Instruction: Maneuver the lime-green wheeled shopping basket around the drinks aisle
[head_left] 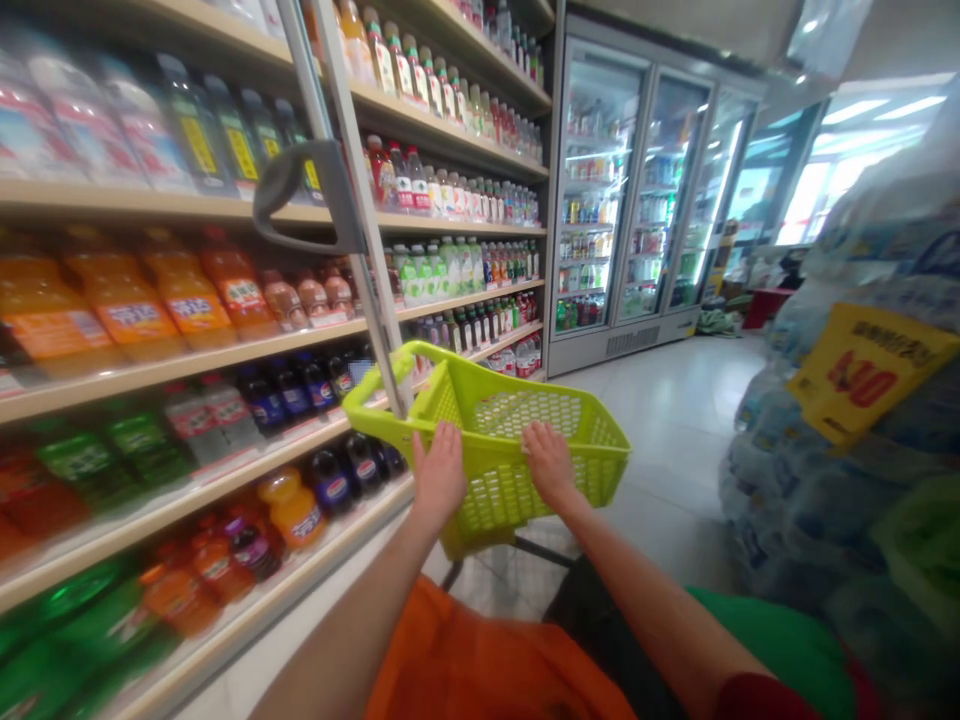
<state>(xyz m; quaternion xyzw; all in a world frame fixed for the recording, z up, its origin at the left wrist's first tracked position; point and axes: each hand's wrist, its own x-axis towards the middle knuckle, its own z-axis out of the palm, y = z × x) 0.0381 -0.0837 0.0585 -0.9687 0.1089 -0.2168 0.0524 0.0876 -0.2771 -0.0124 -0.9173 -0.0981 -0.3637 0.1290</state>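
A lime-green plastic shopping basket (517, 400) with perforated sides stands in front of me, its inside bare where it shows. My left hand (441, 470) holds the near rim close to the handle end, fingers over the edge. Farther right along that rim, my right hand (550, 465) has its fingers curled over the top. A metal rod rises at the basket's left end, and a grey loop-shaped handle (311, 197) appears beside it. Dark legs or bars show below the basket.
Shelves (187, 480) packed with drink bottles run along the left. Glass-door refrigerators (622, 190) stand at the back. On the right, a tall stack of wrapped water bottles (780, 480) carries a yellow price sign (874, 375). Pale tiled floor (660, 420) lies between.
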